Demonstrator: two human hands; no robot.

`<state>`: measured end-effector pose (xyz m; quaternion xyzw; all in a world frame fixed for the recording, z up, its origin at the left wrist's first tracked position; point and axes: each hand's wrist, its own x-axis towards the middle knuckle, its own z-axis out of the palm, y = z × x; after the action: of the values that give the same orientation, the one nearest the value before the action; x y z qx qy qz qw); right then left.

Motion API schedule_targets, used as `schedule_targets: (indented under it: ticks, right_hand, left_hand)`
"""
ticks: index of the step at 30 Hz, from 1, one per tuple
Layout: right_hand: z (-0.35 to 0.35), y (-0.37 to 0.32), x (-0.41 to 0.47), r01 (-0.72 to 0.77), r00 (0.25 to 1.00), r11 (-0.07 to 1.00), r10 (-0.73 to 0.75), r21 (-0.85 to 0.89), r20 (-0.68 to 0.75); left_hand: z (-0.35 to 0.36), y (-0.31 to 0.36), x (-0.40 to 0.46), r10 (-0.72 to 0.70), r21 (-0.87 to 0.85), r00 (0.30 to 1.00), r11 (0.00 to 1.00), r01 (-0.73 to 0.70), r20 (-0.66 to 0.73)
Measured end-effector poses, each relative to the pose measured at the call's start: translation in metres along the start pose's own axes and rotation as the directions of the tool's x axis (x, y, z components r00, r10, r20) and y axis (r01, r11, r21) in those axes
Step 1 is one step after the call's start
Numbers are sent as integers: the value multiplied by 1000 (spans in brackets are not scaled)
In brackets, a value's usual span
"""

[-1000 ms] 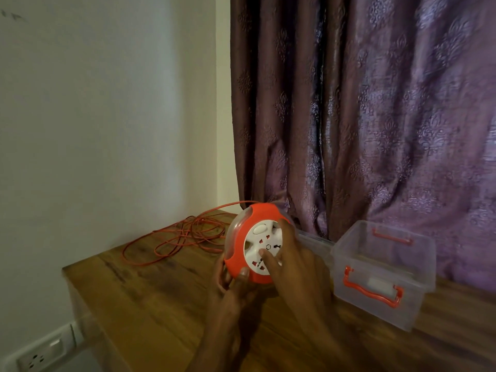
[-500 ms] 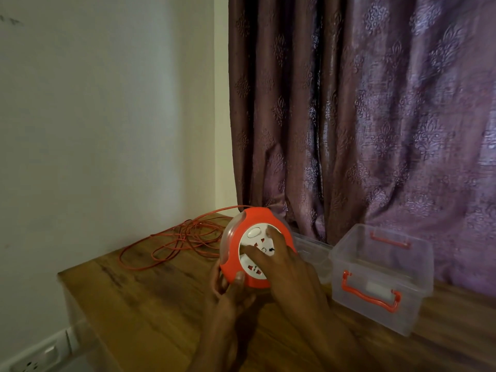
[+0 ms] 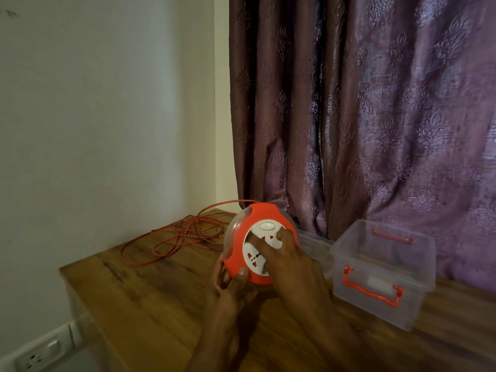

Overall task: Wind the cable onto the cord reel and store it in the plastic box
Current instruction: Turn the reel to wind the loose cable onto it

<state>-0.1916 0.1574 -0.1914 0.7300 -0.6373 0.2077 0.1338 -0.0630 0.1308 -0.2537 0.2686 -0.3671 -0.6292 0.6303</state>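
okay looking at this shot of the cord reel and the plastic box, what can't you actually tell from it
Head view, the only one:
- Cord reel: how much cable is wound inside; its casing hides it.
- Its lower socket face, covered by the right hand.
- Left hand: fingers behind the reel.
- Plastic box: its floor, blurred through the walls.

The wooden desk [image 3: 150, 299] stands in a corner, against a wall and a curtain. Loose loops of orange cable [image 3: 185, 237] lie on its far left area. A clear box [image 3: 383, 275] with orange handles rests on its right side, with a clear lid [image 3: 314, 244] just beside it.
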Motion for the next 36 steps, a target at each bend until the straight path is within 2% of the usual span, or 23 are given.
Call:
schedule_targets:
  ticks: [5, 7, 10, 12, 16, 19, 21, 23, 25, 27, 30, 36]
  right_hand:
    - [-1, -3, -2, -61, 993, 997, 65, 43, -95]
    - [-1, -4, -2, -110, 983, 985, 128, 135, -131]
    - [-2, -4, -1, -235, 948, 916, 290, 326, -130]
    - [-4, -7, -1, -300, 916, 872, 377, 387, -138]
    - [-7, -12, -1, -352, 884, 807, 453, 474, -114]
    - [-11, -6, 1, -309, 929, 793, 370, 525, -14]
    - [-15, -2, 1, -276, 953, 854, 302, 441, 12]
    - [-17, 0, 0, -192, 973, 949, 218, 248, -80]
    - [-18, -1, -1, -79, 983, 985, 103, 151, -152]
    - [-16, -3, 0, 4, 995, 994, 6, 109, -97]
    - [-17, -5, 1, 56, 997, 996, -59, 73, 39]
    - [-23, -4, 0, 146, 982, 988, -140, -41, 126]
  left_hand:
    - [-2, -1, -1, 10, -2, 1000, 1000, -10, -4]
    - [-1, -1, -2, 14, -7, 1000, 1000, -14, 12]
    - [1, -1, -3, 13, -10, 1000, 1000, -13, 21]
    - [3, -2, -5, -3, -28, 1000, 1000, 3, 29]
    - [4, -1, -6, -16, -54, 999, 998, 19, 48]
    - [1, 0, -4, 10, -10, 1000, 1000, -10, 13]
    - [0, 1, -3, 21, 4, 1000, 1000, -21, -4]
    - [0, 2, -2, 27, 13, 1000, 1000, -27, -15]
    - [0, 2, -2, 36, 14, 999, 999, -35, -27]
    - [-1, 2, -1, 31, 13, 999, 999, -30, -45]
    - [-1, 3, -2, 18, 8, 997, 1000, -17, -69]
    - [0, 5, -3, 18, 25, 997, 1000, -16, -76]
